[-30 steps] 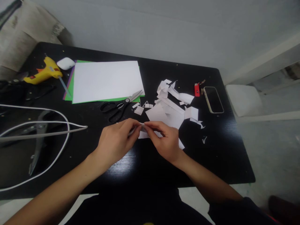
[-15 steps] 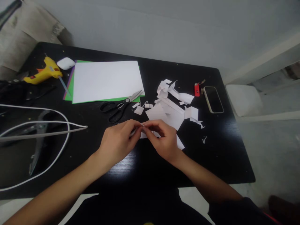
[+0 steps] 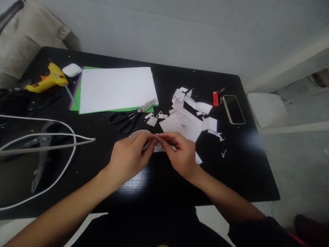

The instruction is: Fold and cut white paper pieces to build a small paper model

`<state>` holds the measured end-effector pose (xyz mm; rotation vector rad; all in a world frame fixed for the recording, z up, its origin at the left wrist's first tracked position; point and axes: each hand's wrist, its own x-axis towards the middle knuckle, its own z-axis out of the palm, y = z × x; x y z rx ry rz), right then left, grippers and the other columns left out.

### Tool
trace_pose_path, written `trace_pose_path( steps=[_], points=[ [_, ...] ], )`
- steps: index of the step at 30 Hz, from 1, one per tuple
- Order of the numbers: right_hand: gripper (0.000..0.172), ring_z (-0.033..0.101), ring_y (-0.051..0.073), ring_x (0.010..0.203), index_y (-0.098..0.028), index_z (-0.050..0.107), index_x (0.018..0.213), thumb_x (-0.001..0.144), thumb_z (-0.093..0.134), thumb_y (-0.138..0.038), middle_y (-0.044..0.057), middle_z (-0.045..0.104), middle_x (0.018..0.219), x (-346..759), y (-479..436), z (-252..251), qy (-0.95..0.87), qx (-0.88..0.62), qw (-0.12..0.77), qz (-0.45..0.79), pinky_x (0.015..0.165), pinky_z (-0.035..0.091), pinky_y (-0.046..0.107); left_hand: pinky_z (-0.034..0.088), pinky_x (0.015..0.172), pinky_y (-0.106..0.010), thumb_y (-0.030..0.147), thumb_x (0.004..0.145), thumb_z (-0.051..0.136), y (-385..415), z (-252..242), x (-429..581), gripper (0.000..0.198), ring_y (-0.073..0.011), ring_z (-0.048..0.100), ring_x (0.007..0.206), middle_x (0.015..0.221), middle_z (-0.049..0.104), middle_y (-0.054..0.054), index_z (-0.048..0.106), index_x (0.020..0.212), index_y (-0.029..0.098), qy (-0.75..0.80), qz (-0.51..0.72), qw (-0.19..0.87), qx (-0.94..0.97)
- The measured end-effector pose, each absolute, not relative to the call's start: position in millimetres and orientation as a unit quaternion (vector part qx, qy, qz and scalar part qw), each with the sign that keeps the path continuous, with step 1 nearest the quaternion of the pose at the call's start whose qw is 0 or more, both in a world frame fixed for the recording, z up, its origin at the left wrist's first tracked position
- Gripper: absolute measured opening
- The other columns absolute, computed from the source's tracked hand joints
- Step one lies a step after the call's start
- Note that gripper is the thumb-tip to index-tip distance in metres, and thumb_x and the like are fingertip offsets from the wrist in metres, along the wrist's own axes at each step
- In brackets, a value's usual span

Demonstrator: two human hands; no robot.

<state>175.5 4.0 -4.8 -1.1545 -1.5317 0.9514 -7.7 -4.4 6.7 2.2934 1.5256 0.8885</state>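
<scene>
— Risen into view since a second ago: a pale curved strip [image 3: 140, 131], arcing over the knuckles of the left hand [image 3: 128, 157]. Otherwise hardly a shift.

— And the grip?

— Both hands closed. Left hand and right hand [image 3: 181, 156] pinching one small white paper piece [image 3: 156, 137] between thumbs and fingertips, tips nearly meeting. Impossible to tell whether joined to the curved strip.

— Whereabouts of the piece?

— Between the two hands, over the near middle of the black desk [image 3: 231, 178], just at the front edge of a heap of white paper scraps [image 3: 189, 120].

— Around it?

— Black-handled scissors [image 3: 131, 118] just beyond the left hand, blades resting on the corner of a white sheet [image 3: 115, 87] stacked on green paper [image 3: 115, 110]. Farther left, a yellow glue gun [image 3: 47, 78] with a small white case [image 3: 72, 69] just beside it, then a looped white cable [image 3: 64, 137] and pliers [image 3: 41, 154] nearer the front. Right of the scraps, a red lighter [image 3: 215, 98] and a phone [image 3: 233, 109], screen up, side by side.
</scene>
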Motion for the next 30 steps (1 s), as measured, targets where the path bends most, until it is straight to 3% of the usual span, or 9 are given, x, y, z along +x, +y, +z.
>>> trace_pose_path(
  steps=[15,30],
  points=[
    [0.012,0.081,0.018,0.091,-0.025,0.079,0.106,0.096,0.074,-0.019,0.001,0.083,0.101,178.4,5.2,-5.9,-0.626,-0.481,0.47,0.395,0.085,0.067,0.031,0.056,0.068,-0.033,0.03,0.103,0.061,-3.0,4.4,-11.0,0.012,-0.0225,0.077,0.076,0.095,0.082,-0.004,0.063,0.11,0.02,0.54,0.28,0.1,0.788],
    [0.011,0.081,0.019,0.088,-0.026,0.079,0.104,0.095,0.076,-0.021,0.001,0.083,0.099,180.0,6.4,-3.3,-0.622,-0.485,0.466,0.401,0.085,0.069,0.034,0.05,0.071,-0.036,0.026,0.105,0.061,-0.4,7.6,-12.9,0.013,-0.0225,0.076,0.078,0.094,0.082,-0.004,0.068,0.113,0.019,0.523,0.276,0.078,0.802]
  ],
)
